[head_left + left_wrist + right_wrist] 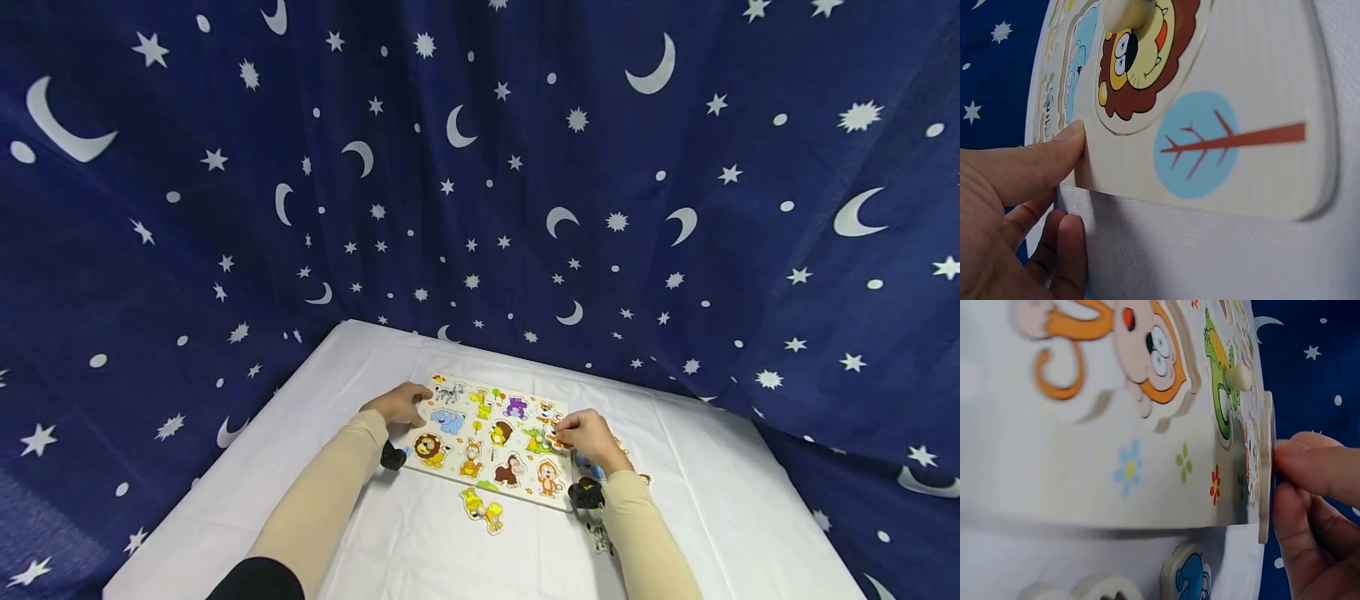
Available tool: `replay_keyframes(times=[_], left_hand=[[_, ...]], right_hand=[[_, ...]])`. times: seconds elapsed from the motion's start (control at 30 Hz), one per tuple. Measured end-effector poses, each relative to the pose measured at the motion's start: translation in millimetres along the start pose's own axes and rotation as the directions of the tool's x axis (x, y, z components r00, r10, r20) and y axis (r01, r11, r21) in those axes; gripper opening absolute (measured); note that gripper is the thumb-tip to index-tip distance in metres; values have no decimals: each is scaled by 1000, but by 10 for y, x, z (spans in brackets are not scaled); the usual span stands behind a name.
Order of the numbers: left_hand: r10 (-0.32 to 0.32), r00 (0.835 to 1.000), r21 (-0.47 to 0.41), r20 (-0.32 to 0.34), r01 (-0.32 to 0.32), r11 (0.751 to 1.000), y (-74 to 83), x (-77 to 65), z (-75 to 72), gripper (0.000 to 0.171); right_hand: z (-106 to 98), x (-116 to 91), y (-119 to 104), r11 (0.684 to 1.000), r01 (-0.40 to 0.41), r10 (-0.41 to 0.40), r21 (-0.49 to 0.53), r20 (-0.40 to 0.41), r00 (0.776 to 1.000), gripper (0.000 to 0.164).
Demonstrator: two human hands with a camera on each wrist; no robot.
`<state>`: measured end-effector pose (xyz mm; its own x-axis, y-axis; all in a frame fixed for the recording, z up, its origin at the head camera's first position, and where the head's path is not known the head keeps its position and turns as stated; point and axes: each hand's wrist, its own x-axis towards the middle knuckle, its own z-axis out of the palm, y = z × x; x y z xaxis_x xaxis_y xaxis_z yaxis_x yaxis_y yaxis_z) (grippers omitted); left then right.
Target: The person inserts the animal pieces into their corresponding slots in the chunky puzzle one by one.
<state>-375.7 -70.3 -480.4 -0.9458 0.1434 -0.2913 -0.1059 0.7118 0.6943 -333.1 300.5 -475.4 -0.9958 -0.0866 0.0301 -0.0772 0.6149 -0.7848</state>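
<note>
A wooden peg puzzle board [525,487] with animal pictures lies on the table. My left hand [401,405] holds the board's left edge; in the left wrist view the thumb [1054,153] rests on its face and the fingers curl beside the edge. Close to it is the lion piece [1141,75] with its knob. At the board's right side my right hand [588,435] pinches a puzzle piece [1265,469] raised on edge, its picture mostly hidden. This piece stands near the tiger picture [1251,459] and the knobbed crocodile piece [1219,381].
A yellow giraffe-like piece [482,510] lies in front of the board. A zebra piece [598,537] lies under the right forearm, and a blue piece [1191,575] beside the board's right edge. Behind the white-covered table [420,550] hangs a dark blue curtain [480,167].
</note>
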Motion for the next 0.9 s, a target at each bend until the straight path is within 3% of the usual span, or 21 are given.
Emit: replay_keyframes(times=[0.27, 0.5, 0.9], left_hand=[[39, 999, -20, 5, -39, 999, -45, -9, 25, 58], [48, 999, 10, -21, -48, 999, -27, -20, 24, 58], [52, 998, 31, -19, -52, 998, -10, -53, 7, 58]], right_hand=[[79, 110, 32, 999, -38, 37, -11, -76, 996, 5], [129, 217, 53, 998, -1, -7, -59, -133, 991, 5], [130, 333, 36, 996, -66, 57, -53, -145, 988, 7]])
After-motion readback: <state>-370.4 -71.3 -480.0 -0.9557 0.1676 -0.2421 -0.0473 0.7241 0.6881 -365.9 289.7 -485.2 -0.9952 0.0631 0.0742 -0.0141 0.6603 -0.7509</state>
